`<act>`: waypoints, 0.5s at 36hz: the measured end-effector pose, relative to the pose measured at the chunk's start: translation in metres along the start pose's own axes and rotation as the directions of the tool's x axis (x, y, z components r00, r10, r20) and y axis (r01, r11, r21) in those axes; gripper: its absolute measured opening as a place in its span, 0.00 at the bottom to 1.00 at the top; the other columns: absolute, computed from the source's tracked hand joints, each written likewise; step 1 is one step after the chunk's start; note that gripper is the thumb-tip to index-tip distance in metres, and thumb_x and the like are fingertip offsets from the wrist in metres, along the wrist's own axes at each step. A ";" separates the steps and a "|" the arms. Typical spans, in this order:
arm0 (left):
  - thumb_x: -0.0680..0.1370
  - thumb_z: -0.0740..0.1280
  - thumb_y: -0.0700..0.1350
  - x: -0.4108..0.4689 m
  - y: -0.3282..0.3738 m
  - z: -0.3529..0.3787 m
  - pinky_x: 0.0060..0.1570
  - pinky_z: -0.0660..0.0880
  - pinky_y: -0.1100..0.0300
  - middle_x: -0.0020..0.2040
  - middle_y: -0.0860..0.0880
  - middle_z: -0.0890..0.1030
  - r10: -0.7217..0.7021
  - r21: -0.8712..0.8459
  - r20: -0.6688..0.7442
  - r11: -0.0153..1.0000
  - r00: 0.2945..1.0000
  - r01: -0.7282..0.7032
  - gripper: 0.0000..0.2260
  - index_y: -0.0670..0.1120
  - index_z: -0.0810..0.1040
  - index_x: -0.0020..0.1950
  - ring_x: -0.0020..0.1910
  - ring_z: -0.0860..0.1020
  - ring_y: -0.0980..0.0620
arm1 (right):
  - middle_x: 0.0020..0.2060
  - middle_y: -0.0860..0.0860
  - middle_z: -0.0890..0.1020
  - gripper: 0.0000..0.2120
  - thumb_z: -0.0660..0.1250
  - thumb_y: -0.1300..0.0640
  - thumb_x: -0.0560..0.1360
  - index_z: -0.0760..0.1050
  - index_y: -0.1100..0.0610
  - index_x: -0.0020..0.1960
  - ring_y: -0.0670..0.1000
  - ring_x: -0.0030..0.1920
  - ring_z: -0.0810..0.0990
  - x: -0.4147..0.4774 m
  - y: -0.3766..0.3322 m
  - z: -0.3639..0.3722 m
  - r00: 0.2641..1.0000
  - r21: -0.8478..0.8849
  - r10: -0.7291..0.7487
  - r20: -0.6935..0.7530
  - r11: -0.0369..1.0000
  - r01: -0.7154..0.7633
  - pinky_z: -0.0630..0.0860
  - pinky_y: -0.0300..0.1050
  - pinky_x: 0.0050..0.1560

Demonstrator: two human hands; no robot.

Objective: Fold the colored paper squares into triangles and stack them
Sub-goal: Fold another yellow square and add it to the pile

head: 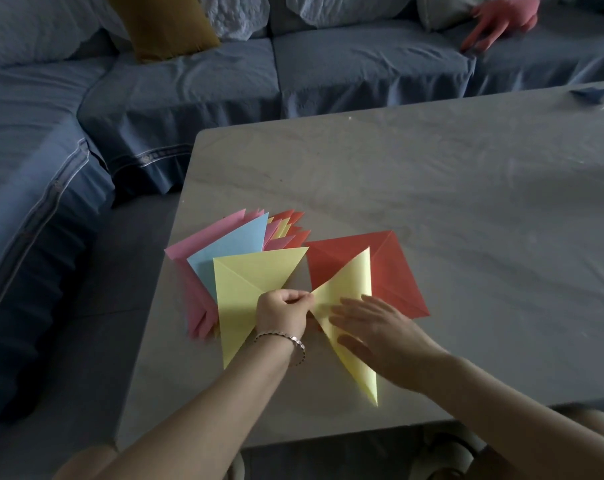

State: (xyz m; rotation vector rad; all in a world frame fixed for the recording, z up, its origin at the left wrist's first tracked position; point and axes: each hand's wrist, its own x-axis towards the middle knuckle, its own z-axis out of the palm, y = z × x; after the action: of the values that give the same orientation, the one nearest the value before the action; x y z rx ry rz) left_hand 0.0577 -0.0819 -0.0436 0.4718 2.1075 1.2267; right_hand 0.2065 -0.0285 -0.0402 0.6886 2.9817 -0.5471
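Note:
A pale yellow folded paper (350, 289) lies on the table, partly over a red paper square (394, 271). My right hand (373, 327) lies flat on the yellow paper with straight fingers. My left hand (283, 310) pinches that paper's left tip between thumb and fingers. To the left a yellow folded triangle (248, 289) tops a fanned stack of folded triangles (231, 244) in blue, pink, yellow and orange.
The grey marble-look table (432, 174) has its left edge near the stack. A blue sofa (155, 91) wraps round the far and left sides, with a mustard cushion (165, 26). A small blue object (593, 95) sits at the table's far right corner.

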 end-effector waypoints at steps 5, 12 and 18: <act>0.72 0.69 0.41 0.005 -0.013 -0.001 0.34 0.74 0.62 0.30 0.49 0.79 0.002 0.084 -0.018 0.997 1.000 -0.001 0.03 0.44 0.81 0.39 0.27 0.77 0.48 | 0.65 0.46 0.74 0.40 0.29 0.39 0.76 0.73 0.53 0.65 0.45 0.65 0.72 -0.008 0.007 0.026 0.988 -0.109 0.151 0.010 0.983 -0.149 0.59 0.41 0.67; 0.72 0.69 0.40 0.008 -0.020 0.001 0.42 0.79 0.55 0.33 0.49 0.79 0.051 0.124 -0.029 0.991 0.998 -0.047 0.03 0.42 0.81 0.40 0.34 0.78 0.47 | 0.52 0.52 0.83 0.28 0.47 0.44 0.78 0.81 0.60 0.51 0.51 0.55 0.80 0.003 0.016 0.031 0.933 -0.194 0.331 -0.141 0.915 -0.354 0.76 0.52 0.54; 0.72 0.69 0.41 0.009 -0.021 0.001 0.35 0.69 0.64 0.35 0.48 0.80 0.069 0.160 -0.035 0.985 0.997 -0.062 0.04 0.41 0.82 0.42 0.36 0.78 0.50 | 0.75 0.50 0.55 0.25 0.47 0.48 0.81 0.53 0.58 0.74 0.49 0.75 0.46 0.031 0.026 0.018 0.909 -0.153 0.410 -0.075 0.896 -0.417 0.44 0.49 0.73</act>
State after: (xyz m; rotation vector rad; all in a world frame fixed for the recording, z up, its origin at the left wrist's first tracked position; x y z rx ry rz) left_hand 0.0517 -0.0862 -0.0650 0.5960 2.2514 1.1175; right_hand 0.1886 0.0002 -0.0693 1.2820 2.7411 -0.2546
